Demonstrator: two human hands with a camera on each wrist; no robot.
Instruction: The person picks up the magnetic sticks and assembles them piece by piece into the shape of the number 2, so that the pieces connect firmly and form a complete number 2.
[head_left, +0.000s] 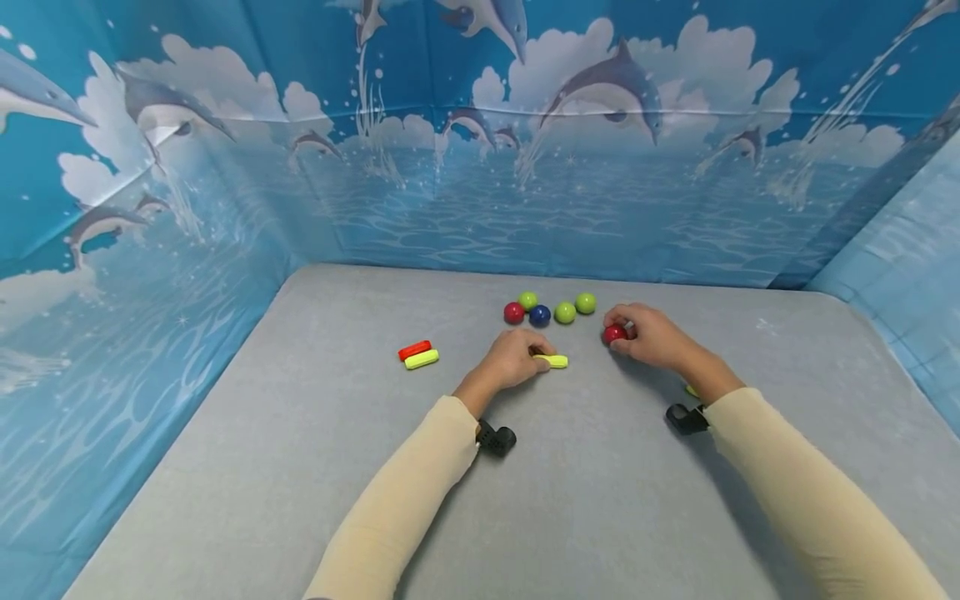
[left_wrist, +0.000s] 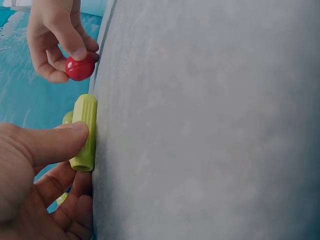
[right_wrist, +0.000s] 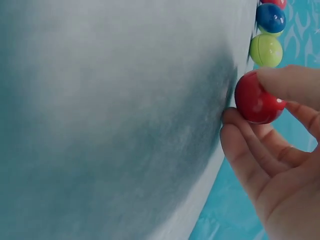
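Locate the yellow bar (head_left: 557, 362) in the left grip (head_left: 513, 358), on the near side of the loose balls (head_left: 586, 303) toward the far edge of the counter (head_left: 337, 467); locate the glossy red ball (head_left: 615, 334) in the right grip (head_left: 651, 335), to the right of the same balls. Note the left grip closed to the bar's thickness, with thumb on one face and fingers behind; note the right grip curled to the ball's width, with thumb and fingers on opposite sides. Cannot tell from these views about contact of either piece with the counter. Treat both pieces as probably light, rigid plastic, unlikely to dent under a light pinch. Expect fair purchase on the bar thanks to lengthwise grooves; pinch across the long faces near mid-length, leaving both ends free, to limit tipping. Expect less purchase on the ball: smooth, shiny, prone to slip or roll off at release. Take hold of the ball at its widest girth, with opposed contact, and avoid pinching above that line. Apply the same hold to the blue ball (head_left: 540, 316) and the green ball (head_left: 565, 312) just to its right. Treat the red bar (head_left: 414, 350) at the left like the held bar.
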